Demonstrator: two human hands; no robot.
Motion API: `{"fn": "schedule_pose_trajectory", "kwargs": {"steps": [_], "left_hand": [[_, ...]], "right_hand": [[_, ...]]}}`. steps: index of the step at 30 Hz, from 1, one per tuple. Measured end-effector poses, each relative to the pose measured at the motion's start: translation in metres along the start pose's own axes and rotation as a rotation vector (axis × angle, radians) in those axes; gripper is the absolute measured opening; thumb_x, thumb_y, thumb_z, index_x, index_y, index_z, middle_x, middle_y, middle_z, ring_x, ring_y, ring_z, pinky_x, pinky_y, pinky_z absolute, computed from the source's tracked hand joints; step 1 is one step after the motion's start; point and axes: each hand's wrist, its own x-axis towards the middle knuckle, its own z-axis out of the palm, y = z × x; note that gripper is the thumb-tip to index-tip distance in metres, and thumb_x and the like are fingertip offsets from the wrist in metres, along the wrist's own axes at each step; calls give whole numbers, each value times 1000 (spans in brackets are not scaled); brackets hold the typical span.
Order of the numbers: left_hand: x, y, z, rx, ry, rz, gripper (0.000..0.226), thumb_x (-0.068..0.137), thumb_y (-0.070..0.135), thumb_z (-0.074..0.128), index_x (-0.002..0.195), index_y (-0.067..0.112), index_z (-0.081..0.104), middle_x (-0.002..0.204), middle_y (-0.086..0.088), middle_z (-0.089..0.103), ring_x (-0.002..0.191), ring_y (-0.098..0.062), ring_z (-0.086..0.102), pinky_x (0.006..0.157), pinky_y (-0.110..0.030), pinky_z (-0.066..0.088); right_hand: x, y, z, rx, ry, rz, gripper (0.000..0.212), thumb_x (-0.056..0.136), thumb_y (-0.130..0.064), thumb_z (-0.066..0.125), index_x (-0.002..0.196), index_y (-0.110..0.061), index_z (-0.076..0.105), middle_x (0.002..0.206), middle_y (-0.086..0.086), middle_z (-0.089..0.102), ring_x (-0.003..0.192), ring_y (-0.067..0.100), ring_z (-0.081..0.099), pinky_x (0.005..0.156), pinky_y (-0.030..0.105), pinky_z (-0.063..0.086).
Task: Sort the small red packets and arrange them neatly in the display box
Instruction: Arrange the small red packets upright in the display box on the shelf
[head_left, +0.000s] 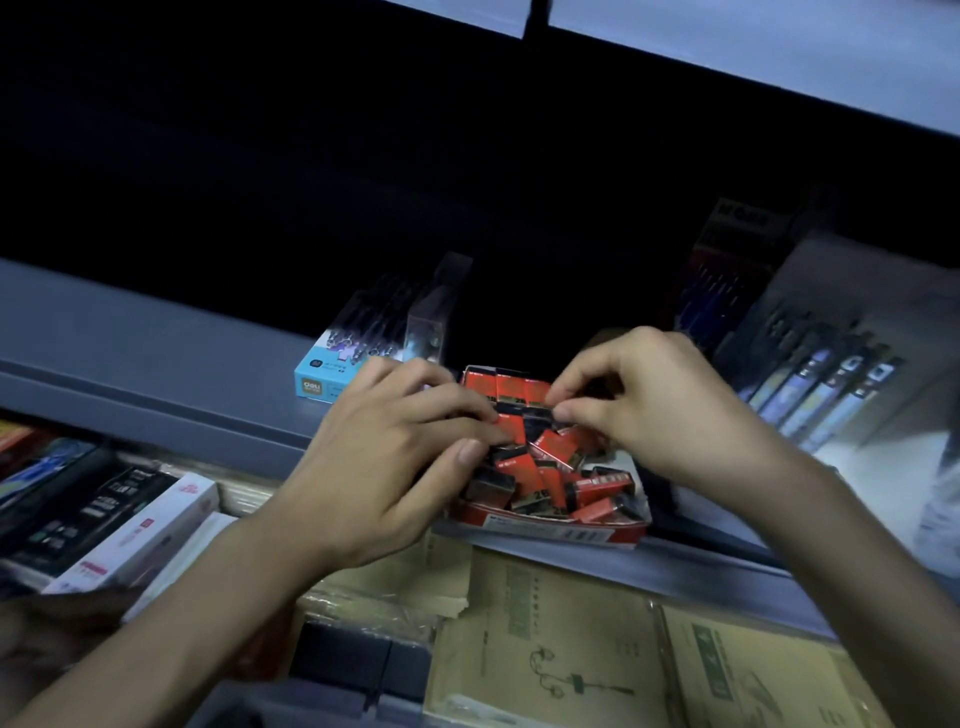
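Head view is showing two hands working over one display box (550, 526), which is sitting at the front edge of a grey shelf (156, 358). The left hand (410, 452) is curling over the loose red packets (558, 447) inside the box, thumb and forefinger pinching one. The right hand (649, 410) is pinching another between thumb and forefinger, its other fingers bent. An upright row (506, 387) of three packets is standing at the box's back. The jumbled ones are overlapping too much for counting. One blue pen box (318, 383) and one clear case (431, 312) are lying behind. Brown notebooks (561, 644) are lying on the level below, and dim light is covering the shelving.
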Motion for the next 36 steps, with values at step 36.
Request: {"fn": "schedule_pose_trajectory", "kwargs": {"steps": [36], "left_hand": [[9,3,11,-173,79,-43,66,111,45,16,115,30,79,117,23,72,116,-8,60,99,-39,37]], "right_hand": [[2,20,-3,-98,-142,-198,15,96,-37,66,97,-31,80,103,-19,56,97,-2,56,84,19,42]]}}
